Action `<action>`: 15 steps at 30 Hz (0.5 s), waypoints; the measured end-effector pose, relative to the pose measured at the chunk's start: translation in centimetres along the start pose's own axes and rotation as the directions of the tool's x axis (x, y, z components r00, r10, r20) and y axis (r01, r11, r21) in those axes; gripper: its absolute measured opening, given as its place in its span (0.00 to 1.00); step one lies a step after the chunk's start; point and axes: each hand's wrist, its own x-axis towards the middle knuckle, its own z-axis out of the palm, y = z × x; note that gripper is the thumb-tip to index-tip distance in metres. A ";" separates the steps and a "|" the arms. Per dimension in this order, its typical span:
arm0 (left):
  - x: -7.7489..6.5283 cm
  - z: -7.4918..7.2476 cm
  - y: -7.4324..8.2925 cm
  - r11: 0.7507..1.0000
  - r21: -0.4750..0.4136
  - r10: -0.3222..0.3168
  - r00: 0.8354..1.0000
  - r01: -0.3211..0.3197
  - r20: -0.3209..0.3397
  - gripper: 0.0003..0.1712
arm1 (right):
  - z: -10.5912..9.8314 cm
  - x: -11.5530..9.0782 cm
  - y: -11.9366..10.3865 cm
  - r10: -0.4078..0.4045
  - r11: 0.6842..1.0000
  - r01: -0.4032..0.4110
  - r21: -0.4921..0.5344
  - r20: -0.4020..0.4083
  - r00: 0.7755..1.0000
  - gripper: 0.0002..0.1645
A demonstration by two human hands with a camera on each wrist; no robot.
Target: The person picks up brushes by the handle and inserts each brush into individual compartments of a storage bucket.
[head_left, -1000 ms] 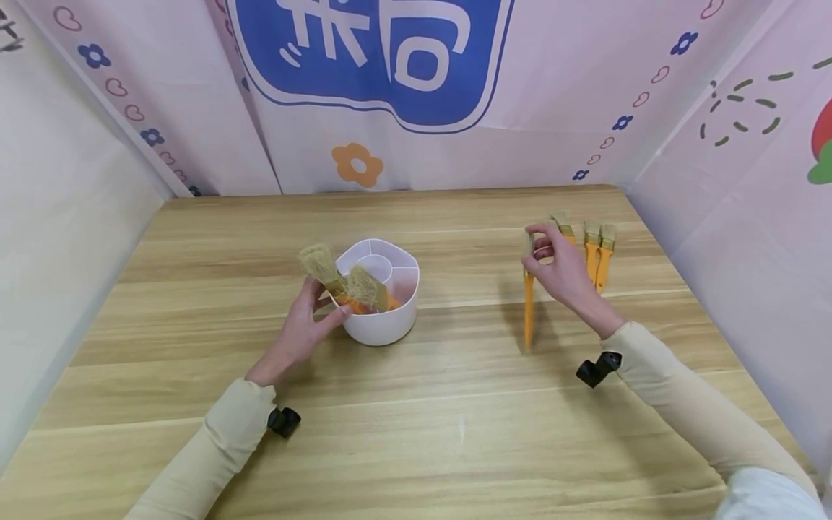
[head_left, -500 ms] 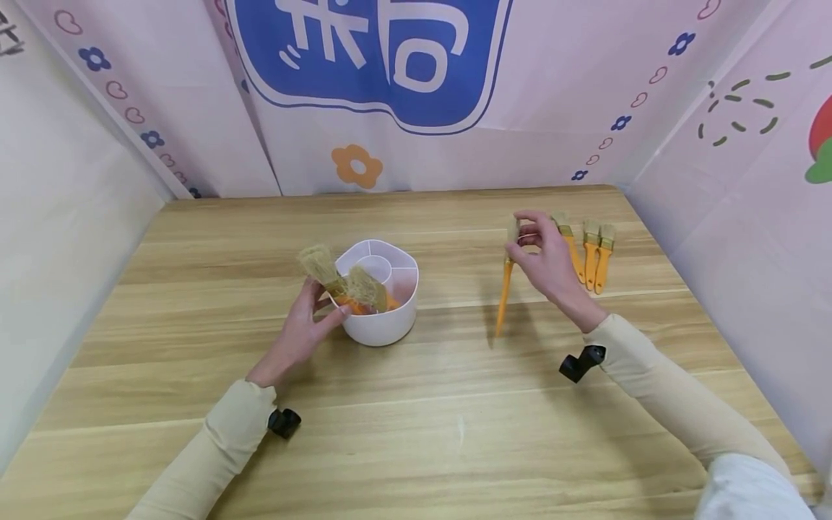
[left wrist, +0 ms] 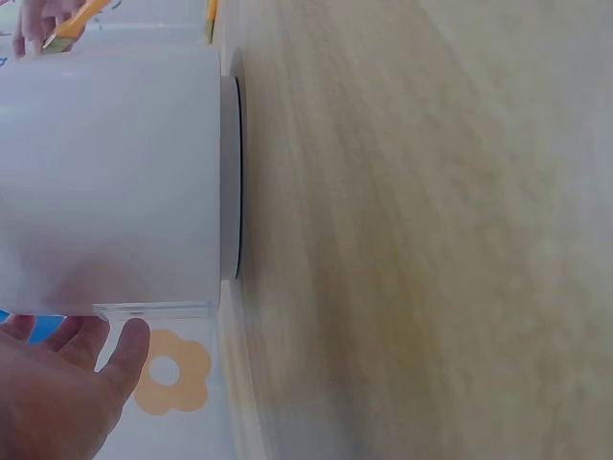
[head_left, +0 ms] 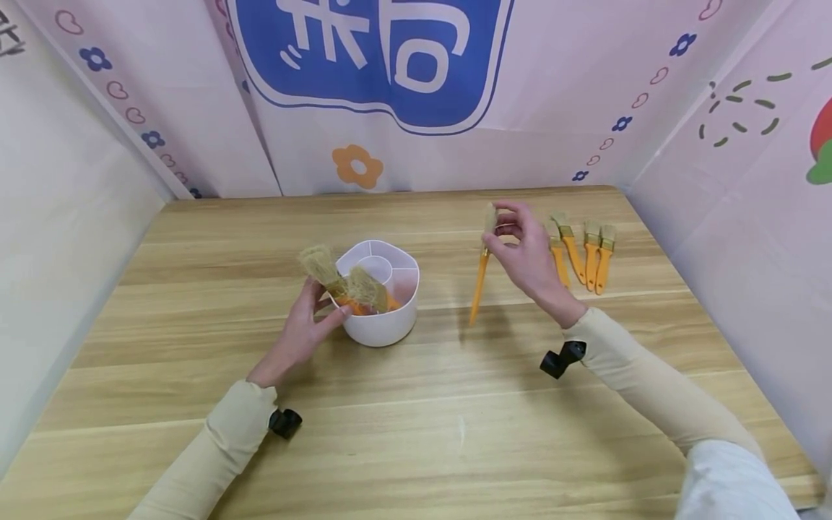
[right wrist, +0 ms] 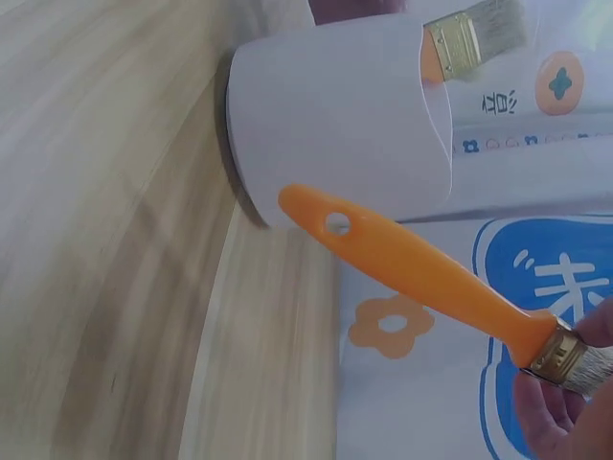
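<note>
Here, your left hand [head_left: 300, 325] grips the holder [head_left: 383, 331] at its eight o'clock, probably steadying it; at three o'clock, your right hand [head_left: 523, 249] pinches a brush [head_left: 479, 285] by its bristle end, perhaps to point the handle [right wrist: 412, 264] down.

Text is on the walls only, nothing reads for sure. Back wall [head_left: 552, 148]: blue sign [head_left: 455, 108] with big white Chinese-style characters [head_left: 441, 66], two in view, cut off by the top edge in the head view; right wrist view gets only part. Left wall [head_left: 58, 231]: black lettering [head_left: 9, 37], clipped at the head view's edge; right wrist view shows small dark characters [right wrist: 498, 103], too small to read.
</note>
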 end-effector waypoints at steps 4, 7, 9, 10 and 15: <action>0.0 0.1 0.2 1.000 -0.012 0.013 1.000 -0.013 -0.004 0.39 | 0.8 0.1 -0.4 -0.029 0.998 0.029 0.049 -0.005 1.000 0.28; 0.1 0.2 0.2 1.000 -0.014 0.018 1.000 -0.018 -0.010 0.38 | 1.4 0.2 -0.7 -0.051 0.996 0.052 0.071 -0.015 0.999 0.28; 0.1 0.2 0.1 1.000 -0.013 0.014 1.000 -0.014 -0.010 0.38 | 1.7 0.3 -1.0 -0.067 0.994 0.068 0.082 -0.015 0.998 0.28; 0.1 0.2 0.1 1.000 -0.013 0.010 1.000 -0.010 -0.010 0.38 | 1.9 0.4 -1.1 -0.074 0.993 0.075 0.092 -0.014 0.997 0.28; 0.0 0.1 0.1 1.000 -0.019 0.000 1.000 0.000 -0.011 0.38 | 2.9 0.6 -1.8 -0.120 0.984 0.121 0.132 -0.012 0.993 0.28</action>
